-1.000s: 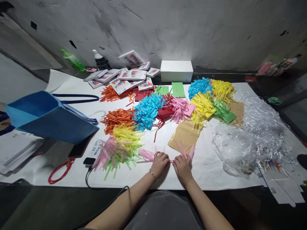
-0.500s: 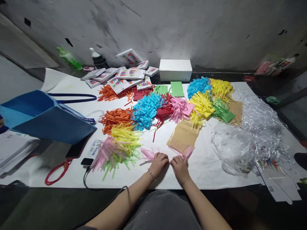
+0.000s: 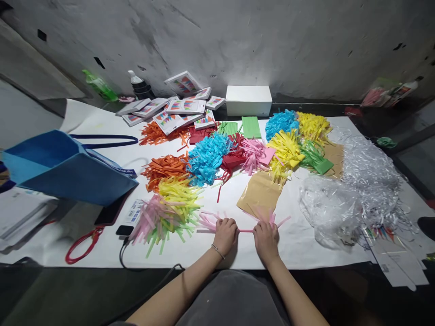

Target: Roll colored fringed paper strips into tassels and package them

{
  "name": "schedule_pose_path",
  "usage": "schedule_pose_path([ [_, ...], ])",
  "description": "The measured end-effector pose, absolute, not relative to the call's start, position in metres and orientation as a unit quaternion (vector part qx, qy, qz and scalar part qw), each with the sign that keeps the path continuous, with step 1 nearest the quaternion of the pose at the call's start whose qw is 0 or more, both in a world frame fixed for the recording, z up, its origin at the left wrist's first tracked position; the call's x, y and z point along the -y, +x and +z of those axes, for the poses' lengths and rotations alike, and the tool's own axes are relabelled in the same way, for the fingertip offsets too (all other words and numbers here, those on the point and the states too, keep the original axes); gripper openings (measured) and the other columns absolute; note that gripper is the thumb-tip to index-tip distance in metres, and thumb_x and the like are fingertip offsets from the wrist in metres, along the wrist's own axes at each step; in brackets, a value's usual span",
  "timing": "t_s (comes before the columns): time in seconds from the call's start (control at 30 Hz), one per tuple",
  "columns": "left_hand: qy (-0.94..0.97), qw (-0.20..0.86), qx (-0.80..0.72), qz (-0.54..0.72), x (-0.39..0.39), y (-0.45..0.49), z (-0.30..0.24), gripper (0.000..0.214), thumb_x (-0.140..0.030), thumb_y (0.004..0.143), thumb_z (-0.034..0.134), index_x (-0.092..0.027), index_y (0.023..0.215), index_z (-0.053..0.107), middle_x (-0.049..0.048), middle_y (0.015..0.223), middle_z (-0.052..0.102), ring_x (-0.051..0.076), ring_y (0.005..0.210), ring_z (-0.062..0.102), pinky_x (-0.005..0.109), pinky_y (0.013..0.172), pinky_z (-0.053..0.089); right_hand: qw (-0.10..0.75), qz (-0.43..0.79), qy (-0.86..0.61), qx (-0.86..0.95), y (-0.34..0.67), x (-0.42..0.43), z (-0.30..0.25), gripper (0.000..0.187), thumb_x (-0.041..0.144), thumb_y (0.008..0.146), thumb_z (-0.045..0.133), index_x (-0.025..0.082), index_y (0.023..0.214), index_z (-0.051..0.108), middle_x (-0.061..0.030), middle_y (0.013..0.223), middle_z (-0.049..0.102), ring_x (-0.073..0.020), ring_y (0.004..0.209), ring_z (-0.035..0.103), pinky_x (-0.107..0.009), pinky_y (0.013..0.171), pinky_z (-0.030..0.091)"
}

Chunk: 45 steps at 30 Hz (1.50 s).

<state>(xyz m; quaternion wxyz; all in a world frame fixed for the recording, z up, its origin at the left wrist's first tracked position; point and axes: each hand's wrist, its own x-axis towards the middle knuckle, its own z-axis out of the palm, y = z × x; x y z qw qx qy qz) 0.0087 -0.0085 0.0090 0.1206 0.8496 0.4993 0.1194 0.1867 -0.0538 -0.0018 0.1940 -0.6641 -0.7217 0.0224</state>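
Note:
Both my hands hold one pink tissue paper tassel (image 3: pixel 246 231) low over the front of the white-covered table. My left hand (image 3: pixel 225 235), with a bracelet at the wrist, is closed on its left part, and pink fringe spreads out to the left. My right hand (image 3: pixel 266 240) is closed on the other part, with pink strips fanning up and right past the fingers. Between the hands runs a thin, rolled pink middle. Just beyond my right hand lies a brown paper sheet (image 3: pixel 260 192). Left of my left hand is a pile of yellow, pink and green tassels (image 3: pixel 175 203).
Blue (image 3: pixel 207 160), orange (image 3: pixel 166 168) and yellow tassels (image 3: pixel 285 149) lie across the middle. Flat printed boxes (image 3: pixel 185 106) and a white box (image 3: pixel 248 100) stand behind. A blue bag (image 3: pixel 74 172) is at left, clear plastic (image 3: pixel 329 208) and silver tinsel (image 3: pixel 370 167) at right.
My hands have moved apart, the right one going rightward. More of the rolled pink middle now shows between them, and the fringe at the right spreads wider.

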Motion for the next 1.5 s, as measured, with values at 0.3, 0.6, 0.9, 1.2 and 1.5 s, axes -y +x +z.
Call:
schedule_pose_path([
  [0.3,0.899,0.105,-0.415,0.096,0.009,0.015,0.007,0.012,-0.015,0.088,0.054,-0.023,0.084,0.062,0.0028,0.091,0.062,0.022,0.093,0.050,0.050,0.098,0.024,0.190,0.029,-0.607,0.771,0.181,0.056,-0.002,0.020,0.009,0.087,0.051,0.026,0.088,0.062,-0.0023,0.092,0.063,-0.0208,0.100,0.051,-0.050,0.107,0.016],
  [0.6,0.820,0.340,-0.449,0.097,-0.015,0.030,0.012,0.019,-0.019,0.086,0.051,-0.018,0.074,0.065,0.0075,0.087,0.064,0.021,0.086,0.056,0.039,0.084,0.038,0.198,0.017,-0.578,0.792,0.182,0.048,-0.007,0.012,0.019,0.092,0.051,0.024,0.092,0.062,-0.0025,0.084,0.063,-0.0203,0.094,0.052,-0.049,0.105,0.018],
  [0.9,0.641,0.618,-0.440,0.117,-0.010,0.035,0.038,0.051,-0.061,0.080,0.051,-0.012,0.074,0.065,-0.0006,0.056,0.056,0.011,0.053,0.047,0.022,0.051,0.036,0.292,0.053,-0.552,0.779,0.203,0.052,0.036,0.022,0.017,0.095,0.039,0.021,0.089,0.060,-0.0031,0.083,0.063,-0.0187,0.092,0.055,-0.045,0.104,0.024],
  [1.2,0.305,0.864,-0.364,0.167,0.007,0.090,0.082,0.039,-0.045,0.063,0.079,-0.011,0.075,0.065,-0.0029,0.059,0.053,0.005,0.049,0.040,0.020,0.050,0.029,0.371,0.077,-0.546,0.747,0.249,0.062,0.085,0.025,0.015,0.095,0.037,0.021,0.095,0.061,-0.0031,0.080,0.064,-0.0167,0.082,0.057,-0.042,0.097,0.031],
  [1.5,0.292,0.871,-0.375,0.126,0.010,0.145,0.104,0.034,-0.033,0.054,0.086,-0.009,0.067,0.066,-0.0020,0.055,0.056,0.004,0.046,0.041,0.018,0.045,0.026,0.353,0.073,-0.501,0.787,0.325,0.072,0.110,0.019,0.014,0.094,0.041,0.018,0.094,0.060,-0.0032,0.081,0.064,-0.0172,0.084,0.057,-0.045,0.100,0.031],
])
